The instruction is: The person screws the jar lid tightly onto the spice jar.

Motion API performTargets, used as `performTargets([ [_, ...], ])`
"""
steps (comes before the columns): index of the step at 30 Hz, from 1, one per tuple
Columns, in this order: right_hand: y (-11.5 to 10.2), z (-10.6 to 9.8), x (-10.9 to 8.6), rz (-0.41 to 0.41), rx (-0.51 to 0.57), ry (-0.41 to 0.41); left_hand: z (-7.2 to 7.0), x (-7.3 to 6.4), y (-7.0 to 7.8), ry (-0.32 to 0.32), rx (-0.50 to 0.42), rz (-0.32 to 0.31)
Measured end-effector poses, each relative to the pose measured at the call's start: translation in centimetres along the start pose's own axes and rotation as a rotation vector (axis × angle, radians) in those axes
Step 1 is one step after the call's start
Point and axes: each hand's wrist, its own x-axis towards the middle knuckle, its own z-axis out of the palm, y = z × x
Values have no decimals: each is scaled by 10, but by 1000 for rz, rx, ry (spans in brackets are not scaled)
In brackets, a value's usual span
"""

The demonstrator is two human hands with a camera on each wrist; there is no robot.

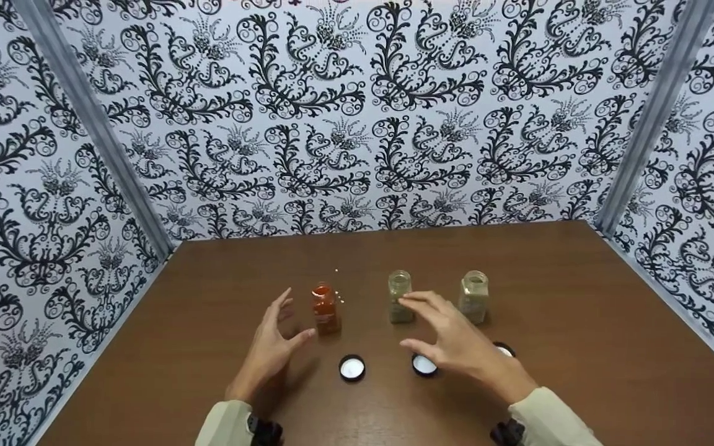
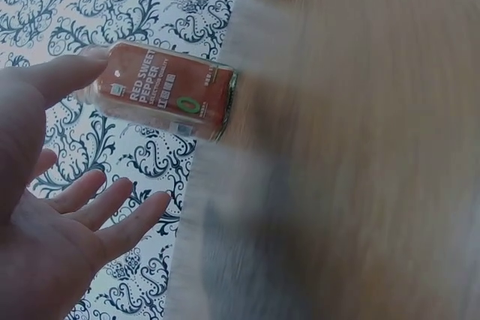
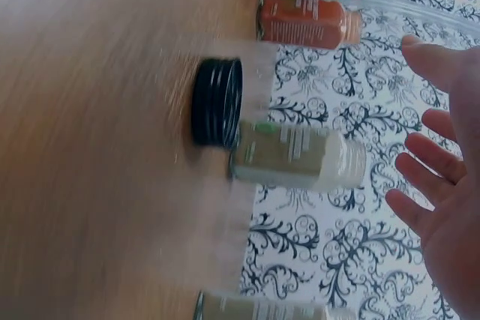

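An uncapped glass jar of orange-red powder (image 1: 326, 314) stands on the table; its label in the left wrist view reads "RED SWEET PEPPER". Just left of it is my left hand (image 1: 268, 345), fingers spread and holding nothing. A second uncapped jar with greenish contents (image 1: 400, 311) stands in the middle, and my right hand (image 1: 456, 337) hovers in front of it, fingers apart with nothing in them. Farther right is a third open jar of pale greenish powder (image 1: 475, 303). Near the right hand lies a black lid (image 1: 424, 365), white inside facing up, partly covered by the thumb.
Another black lid (image 1: 352, 368) lies white side up between the hands. A third lid (image 1: 504, 350) is partly hidden behind the right wrist. Small white crumbs (image 1: 340, 298) dot the brown table (image 1: 239, 266) beside the red jar. Patterned walls (image 1: 344, 124) enclose the back and sides.
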Motion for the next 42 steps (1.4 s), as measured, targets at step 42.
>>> performTargets([
  [42,-38,69,39,299,268,-529,29,28,-4,-71,-149,-22],
])
